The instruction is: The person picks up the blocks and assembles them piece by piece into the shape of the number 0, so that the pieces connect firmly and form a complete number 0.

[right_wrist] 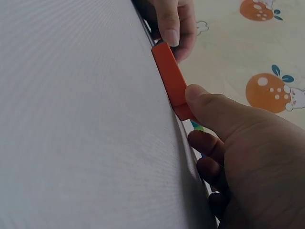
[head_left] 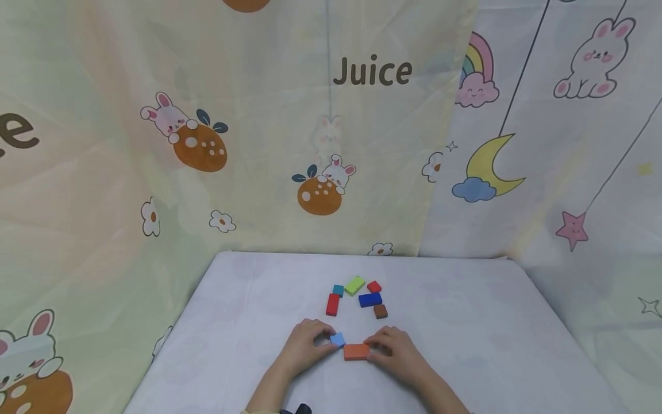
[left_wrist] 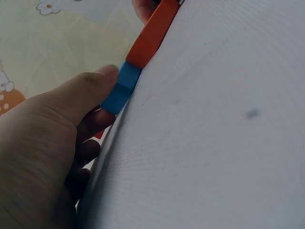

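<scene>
My left hand (head_left: pixel 306 346) pinches a small light blue block (head_left: pixel 338 340) between thumb and fingers, low over the white tabletop. To its right, my right hand (head_left: pixel 399 354) grips the right end of an oblong orange block (head_left: pixel 355 352). In the left wrist view the blue block (left_wrist: pixel 121 88) meets the near end of the orange block (left_wrist: pixel 151 36). From the right wrist, the thumb lies against the orange block (right_wrist: pixel 169 76), and the left fingers show at its far end.
Beyond the hands lie a red block (head_left: pixel 333 305), teal block (head_left: pixel 338 290), lime green block (head_left: pixel 354 286), small red block (head_left: pixel 374 286), dark blue block (head_left: pixel 370 299) and brown block (head_left: pixel 380 311). Printed curtains (head_left: pixel 269 190) hang behind the table (head_left: pixel 465 322). A black object (head_left: pixel 303 409) shows at the bottom edge.
</scene>
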{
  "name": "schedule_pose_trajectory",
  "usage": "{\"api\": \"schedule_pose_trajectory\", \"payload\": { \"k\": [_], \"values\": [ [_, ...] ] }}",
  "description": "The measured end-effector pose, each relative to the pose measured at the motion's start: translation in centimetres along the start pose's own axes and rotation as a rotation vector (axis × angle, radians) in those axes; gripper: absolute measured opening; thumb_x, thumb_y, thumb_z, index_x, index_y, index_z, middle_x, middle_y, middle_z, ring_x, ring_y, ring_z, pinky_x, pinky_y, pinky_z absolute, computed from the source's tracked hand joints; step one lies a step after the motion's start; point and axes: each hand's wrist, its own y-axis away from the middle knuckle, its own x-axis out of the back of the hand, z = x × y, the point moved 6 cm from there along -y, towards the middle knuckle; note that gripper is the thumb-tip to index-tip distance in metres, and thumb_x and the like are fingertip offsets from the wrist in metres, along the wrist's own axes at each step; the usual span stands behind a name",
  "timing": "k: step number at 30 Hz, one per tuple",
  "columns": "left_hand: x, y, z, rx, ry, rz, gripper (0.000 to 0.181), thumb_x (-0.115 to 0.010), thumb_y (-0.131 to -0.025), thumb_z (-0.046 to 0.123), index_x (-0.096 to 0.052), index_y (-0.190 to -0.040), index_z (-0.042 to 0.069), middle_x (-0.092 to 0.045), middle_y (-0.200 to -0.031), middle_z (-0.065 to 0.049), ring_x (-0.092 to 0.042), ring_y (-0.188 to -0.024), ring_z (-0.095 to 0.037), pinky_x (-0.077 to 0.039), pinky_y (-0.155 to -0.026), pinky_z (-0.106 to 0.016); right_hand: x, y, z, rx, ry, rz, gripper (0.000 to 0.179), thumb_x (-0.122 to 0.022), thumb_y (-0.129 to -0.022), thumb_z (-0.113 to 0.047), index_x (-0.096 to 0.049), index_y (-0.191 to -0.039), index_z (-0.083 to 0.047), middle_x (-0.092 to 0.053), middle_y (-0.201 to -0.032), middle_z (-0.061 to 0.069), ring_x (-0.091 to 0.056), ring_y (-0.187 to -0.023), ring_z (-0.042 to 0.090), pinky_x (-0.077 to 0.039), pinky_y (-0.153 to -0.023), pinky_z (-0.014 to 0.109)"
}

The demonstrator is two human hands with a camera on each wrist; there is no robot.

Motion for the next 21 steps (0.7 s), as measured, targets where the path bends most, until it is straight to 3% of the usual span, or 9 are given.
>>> {"api": "schedule_pose_trajectory", "payload": {
  "k": [21],
  "values": [
    [-0.16,-0.13,-0.33,0.002,0.003,0.015,0.03,-0.069,-0.084,0.059,-0.067,-0.109,0.043,-0.063,-0.104,0.023,-0.051,-0.104,-0.006,-0.049,-0.091,-0.038,0.05,0.07,0.11,-0.023,0.0,0.002,0.028,-0.071,-0.085,-0.051,-0.069,-0.11,-0.038,-0.057,-0.096,-0.02,-0.046,-0.09,0.006,-0.043,-0.077,0.028]
  ]
}}
